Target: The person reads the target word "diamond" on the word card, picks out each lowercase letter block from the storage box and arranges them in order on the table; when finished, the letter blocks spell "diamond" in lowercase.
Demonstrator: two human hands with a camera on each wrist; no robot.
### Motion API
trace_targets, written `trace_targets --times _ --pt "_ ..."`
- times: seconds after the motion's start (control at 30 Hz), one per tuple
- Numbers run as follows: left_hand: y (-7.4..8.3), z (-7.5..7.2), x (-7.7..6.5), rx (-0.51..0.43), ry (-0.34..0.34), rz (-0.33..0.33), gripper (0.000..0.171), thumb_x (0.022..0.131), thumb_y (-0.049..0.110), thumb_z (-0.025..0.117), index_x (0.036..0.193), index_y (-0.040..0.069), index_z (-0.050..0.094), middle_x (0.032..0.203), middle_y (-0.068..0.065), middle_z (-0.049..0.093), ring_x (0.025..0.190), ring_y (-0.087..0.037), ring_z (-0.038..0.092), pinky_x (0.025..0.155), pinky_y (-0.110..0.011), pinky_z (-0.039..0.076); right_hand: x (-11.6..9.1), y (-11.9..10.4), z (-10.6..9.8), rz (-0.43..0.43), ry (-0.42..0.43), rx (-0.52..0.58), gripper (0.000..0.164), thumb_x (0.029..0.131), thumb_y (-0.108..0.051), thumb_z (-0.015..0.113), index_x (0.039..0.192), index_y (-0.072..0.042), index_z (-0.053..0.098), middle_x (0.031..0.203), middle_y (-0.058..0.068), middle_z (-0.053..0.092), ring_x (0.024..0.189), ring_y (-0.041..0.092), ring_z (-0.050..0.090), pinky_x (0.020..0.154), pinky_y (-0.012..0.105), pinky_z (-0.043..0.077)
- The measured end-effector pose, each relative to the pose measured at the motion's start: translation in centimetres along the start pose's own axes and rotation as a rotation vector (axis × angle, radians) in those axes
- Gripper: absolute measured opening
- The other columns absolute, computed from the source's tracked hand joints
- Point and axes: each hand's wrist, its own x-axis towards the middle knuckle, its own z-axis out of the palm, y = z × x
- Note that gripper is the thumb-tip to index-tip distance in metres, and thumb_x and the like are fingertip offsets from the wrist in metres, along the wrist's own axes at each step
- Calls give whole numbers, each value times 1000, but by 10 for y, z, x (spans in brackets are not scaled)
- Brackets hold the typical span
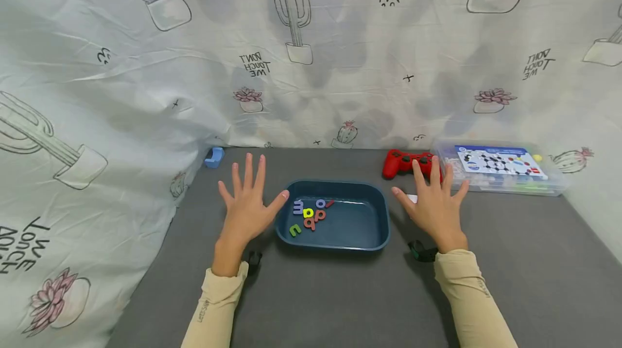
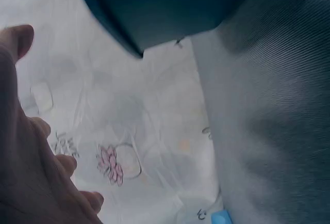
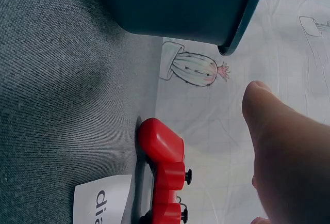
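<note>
My left hand (image 1: 245, 212) hovers at the left side of a dark blue tray (image 1: 358, 224), fingers straight and spread, holding nothing. On the right, my other hand (image 1: 434, 210) is spread the same way beside a white paper card (image 1: 412, 198), also with nothing in it. Several small coloured letters lie in the tray's left half: a purple m (image 1: 298, 207), a yellow letter (image 1: 308, 212), a green n (image 1: 295, 230), red letters (image 1: 309, 223) and a purple round one (image 1: 320, 203). Part of the card's print, "dia", shows in the right wrist view.
A red game controller (image 1: 399, 163) lies behind my right hand. Right of it stands a clear plastic box (image 1: 500, 183) with a molecule-model label. A light blue block (image 1: 214, 157) sits at the far left corner. Patterned white cloth (image 1: 335, 83) borders the grey table (image 1: 335, 299).
</note>
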Motion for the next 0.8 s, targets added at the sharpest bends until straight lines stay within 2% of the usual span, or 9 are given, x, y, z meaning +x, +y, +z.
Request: trace_targets --times 0.17,0.37,0.63,0.8 --pt "16 8 -11 -55 -80 55 108 99 70 58 174 23 -3 178 0 -19 161 -35 -20 116 -76 -15 0 5 -6 5 10 15 89 105 -60 59 170 -7 27 173 34 4 155 63 -1 108 88 -9" --pt "27 18 -16 -115 -137 140 112 95 68 63 174 20 -1 179 -5 -12 162 -36 -13 117 -75 -13 4 4 -14 8 8 38 91 104 -60 59 170 -6 26 173 34 2 155 62 -3 108 88 -8" --pt "22 29 -25 -155 -239 143 124 89 72 69 174 17 -3 179 -6 -11 163 -36 -7 119 -76 -7 3 -1 -17 19 -31 67 92 104 -58 60 170 -5 25 173 34 1 155 63 -3 108 87 -8" --pt "17 32 -31 -195 -250 136 131 85 71 75 173 13 -3 179 -6 -12 163 -40 -1 119 -76 -5 2 -4 -18 19 -58 118 93 105 -57 60 171 -5 22 173 33 -1 155 62 -3 109 87 -8"
